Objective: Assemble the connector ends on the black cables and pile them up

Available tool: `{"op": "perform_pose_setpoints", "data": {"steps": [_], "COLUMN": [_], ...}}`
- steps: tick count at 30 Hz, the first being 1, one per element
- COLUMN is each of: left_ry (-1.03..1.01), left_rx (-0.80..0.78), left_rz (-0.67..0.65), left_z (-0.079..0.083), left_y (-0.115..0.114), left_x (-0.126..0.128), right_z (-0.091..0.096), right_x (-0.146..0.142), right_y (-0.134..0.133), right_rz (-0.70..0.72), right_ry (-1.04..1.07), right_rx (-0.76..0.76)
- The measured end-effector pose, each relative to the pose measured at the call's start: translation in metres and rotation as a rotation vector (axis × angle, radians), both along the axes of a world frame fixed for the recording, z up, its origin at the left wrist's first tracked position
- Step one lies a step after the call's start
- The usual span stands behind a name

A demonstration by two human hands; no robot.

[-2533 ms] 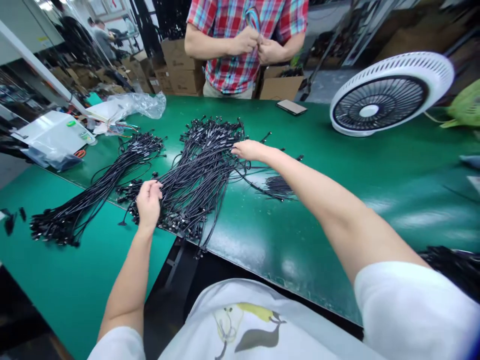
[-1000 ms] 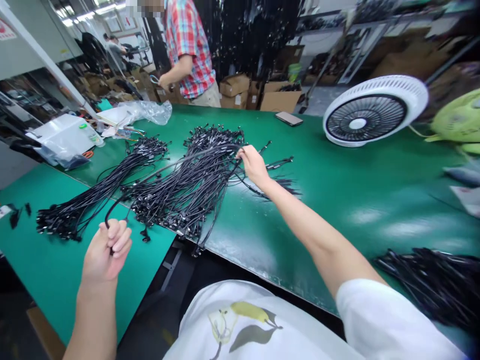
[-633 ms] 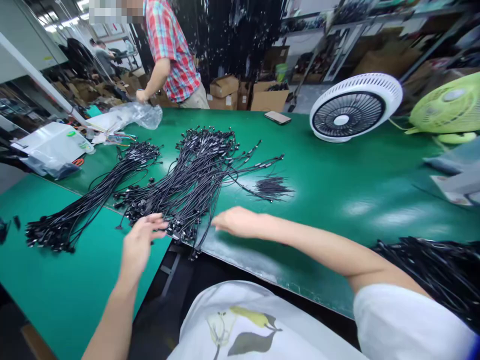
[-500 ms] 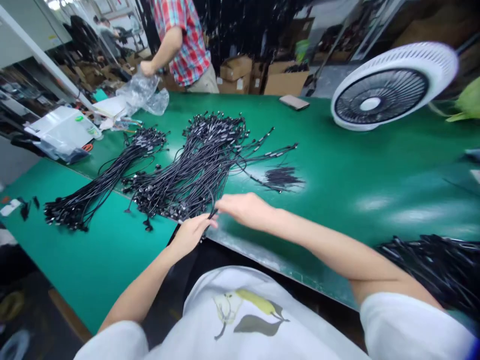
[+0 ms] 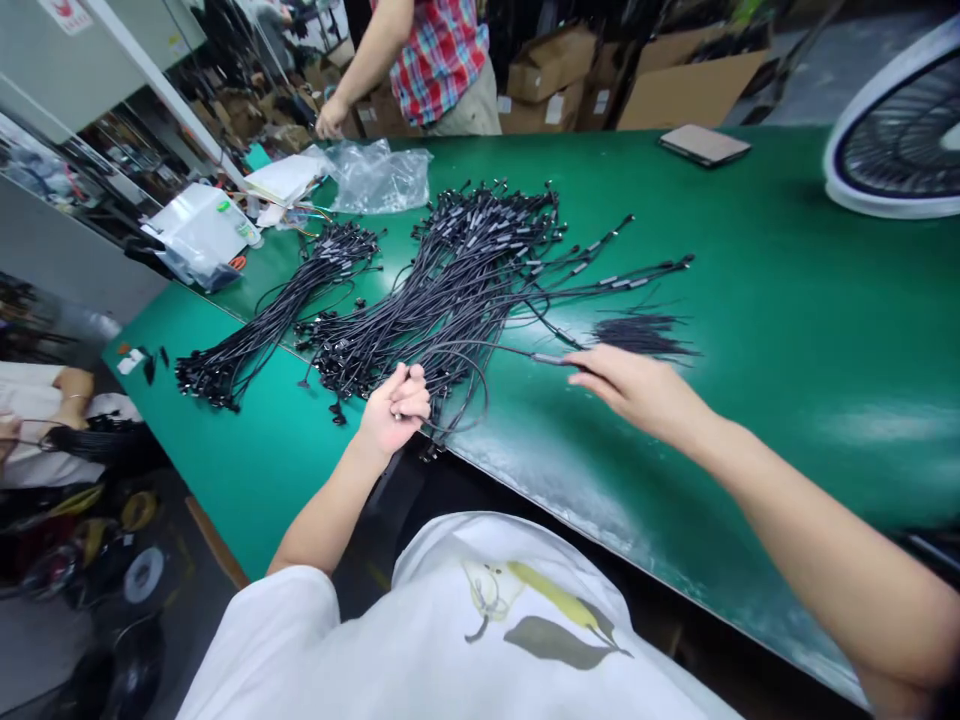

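Cable (image 5: 549, 359), end in right hand (image 5: 637, 387), looped to left hand (image 5: 395, 408)

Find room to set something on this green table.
Bare: between the fan and the short wires, and between the right arm and the table's front edge. Crowded: leftward, around the large cable pile, narrow cable pile and plastic bag.

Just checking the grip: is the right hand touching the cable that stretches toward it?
Touching: the head view shows the cable running into the fingers of the right hand without any visible gap.
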State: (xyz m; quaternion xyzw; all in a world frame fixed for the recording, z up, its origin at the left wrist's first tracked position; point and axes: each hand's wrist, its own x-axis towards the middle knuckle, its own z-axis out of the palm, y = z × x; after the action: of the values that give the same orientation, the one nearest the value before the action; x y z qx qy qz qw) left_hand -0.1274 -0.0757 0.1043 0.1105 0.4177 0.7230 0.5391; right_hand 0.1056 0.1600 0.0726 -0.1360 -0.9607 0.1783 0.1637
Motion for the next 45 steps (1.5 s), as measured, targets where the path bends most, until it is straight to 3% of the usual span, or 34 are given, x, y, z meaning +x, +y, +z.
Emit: {"op": "perform_pose_setpoints", "data": {"steps": [3, 7, 10, 13, 17, 19, 21, 23, 25, 27, 31, 33, 35, 37, 40, 42, 45], "left_ry": [-0.027, -0.039, -0.028, 0.083, 0.437, 0.620, 0.686, 0.624, 0.514, 0.427, 0.461, 0.624, 0.761, 0.749, 0.493, 0.361, 0.341], "left_rx": [0.083, 0.032, -0.043, -0.103, -0.200, -0.252, -0.256, -0.206, -0.133, -0.071, 0.008, 0.019, 0.011, 0.014, 0.058, 0.065, 0.037], "left_rz": [0.184, 0.159, 0.036, -0.167, -0.455, -0.524, -0.435, -0.226, -0.033, 0.060, -0.008, -0.145, -0.311, -0.401, -0.304, -0.229, -0.272], "left_z": [0.007, 0.004, -0.003, -0.009, -0.014, -0.017, -0.020, -0.023, -0.025, -0.026, -0.027, -0.027, -0.027, -0.027, -0.029, -0.033, -0.041], "left_y": [0.004, 0.000, -0.010, -0.022, -0.040, -0.047, -0.050, -0.047, -0.037, -0.021, 0.007, 0.011, 0.010, 0.007, 0.010, 0.015, 0.020], "left_x": [-0.006, -0.010, -0.014, -0.019, -0.027, -0.030, -0.030, -0.027, -0.021, -0.011, 0.019, 0.036, 0.048, 0.055, 0.059, 0.063, 0.076], "right_z": [-0.014, -0.013, -0.002, 0.004, -0.002, -0.008, -0.013, -0.014, -0.012, -0.005, 0.018, 0.028, 0.032, 0.027, 0.006, -0.011, -0.024], "right_x": [0.008, 0.019, 0.027, 0.031, 0.033, 0.033, 0.034, 0.034, 0.030, 0.022, -0.001, -0.014, -0.025, -0.033, -0.045, -0.051, -0.057], "right_y": [-0.012, -0.009, 0.005, 0.014, 0.014, 0.012, 0.008, -0.001, -0.019, -0.044, -0.088, -0.093, -0.085, -0.076, -0.080, -0.095, -0.116], "right_rz": [-0.021, -0.192, -0.311, -0.347, -0.369, -0.370, -0.357, -0.312, -0.200, -0.008, 0.400, 0.464, 0.368, 0.175, -0.025, -0.098, -0.251], "right_ry": [-0.005, 0.024, 0.061, 0.023, -0.034, -0.035, -0.037, -0.071, -0.127, -0.186, -0.311, -0.273, -0.129, 0.067, 0.315, 0.383, 0.493], "right_rx": [-0.051, -0.012, 0.030, 0.054, 0.062, 0.065, 0.102, 0.172, 0.212, 0.177, -0.031, -0.158, -0.290, -0.430, -0.732, -1.040, -1.472]}}
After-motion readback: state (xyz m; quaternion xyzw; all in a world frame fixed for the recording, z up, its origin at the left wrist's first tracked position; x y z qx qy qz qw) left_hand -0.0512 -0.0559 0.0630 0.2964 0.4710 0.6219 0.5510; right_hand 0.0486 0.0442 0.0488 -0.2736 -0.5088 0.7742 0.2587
